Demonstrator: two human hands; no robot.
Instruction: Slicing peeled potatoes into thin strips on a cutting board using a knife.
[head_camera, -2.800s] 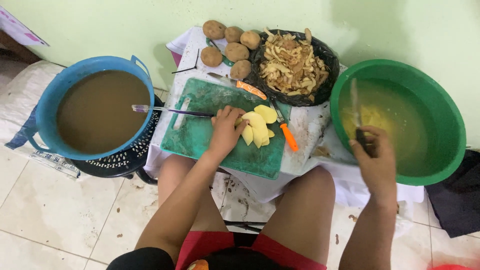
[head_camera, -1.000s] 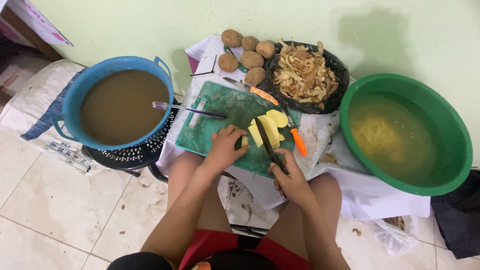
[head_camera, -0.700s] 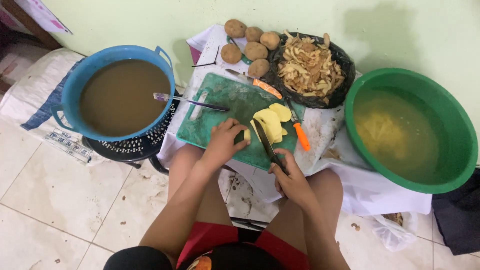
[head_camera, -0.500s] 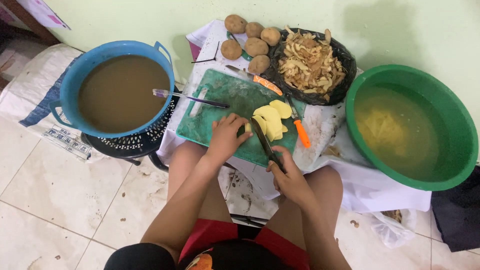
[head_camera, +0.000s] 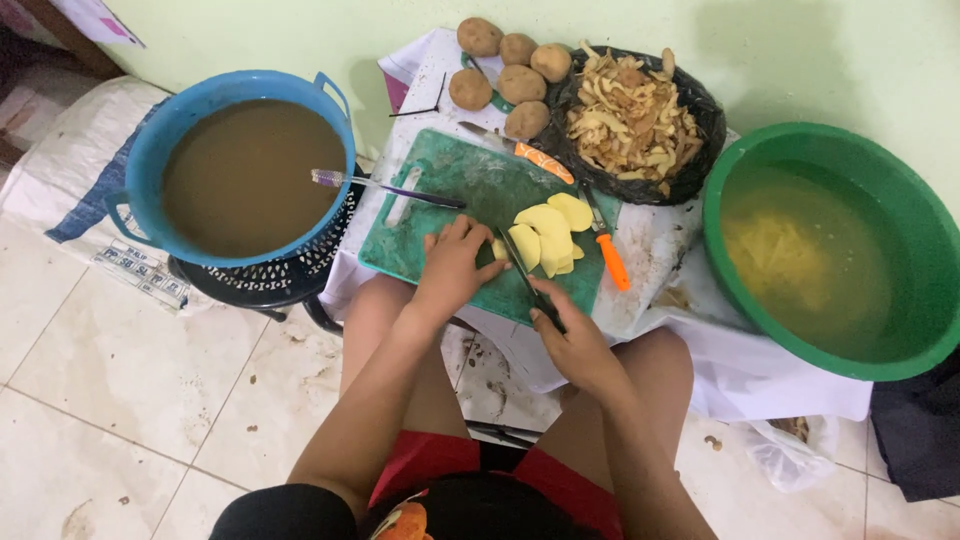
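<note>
two bare hands work at the near edge of a green cutting board (head_camera: 440, 200), one board only, lying on a cloth-covered table (head_camera: 650, 260) above the person's knees. the right hand (head_camera: 572, 345) is closed around the dark handle of a kitchen knife (head_camera: 522, 270), whose blade angles up and away across the board. the left hand (head_camera: 452, 265) lies flat with fingers curled down, pressing a small pale potato piece (head_camera: 498, 250) against the board just left of the blade. right of the blade sits a loose fan of peeled potato slices (head_camera: 550, 230), about four or five overlapping, the exact count hard to tell.

just beyond the slices lies one orange-handled peeler (head_camera: 608, 255), and farther up one orange-handled knife (head_camera: 520, 150) at the board's far edge. one purple-handled utensil (head_camera: 385, 188) bridges from the board to a blue tub (head_camera: 150, 150) of brown water on the left, which rests on a black perforated stool (head_camera: 260, 290). on the right stands one green basin (head_camera: 900, 200) of cloudy water with cut potato sunk in it.

farthest off, against the wall, lie five unpeeled potatoes (head_camera: 520, 82) in a cluster, beside one black bag (head_camera: 690, 170) heaped with potato peelings (head_camera: 630, 115).
</note>
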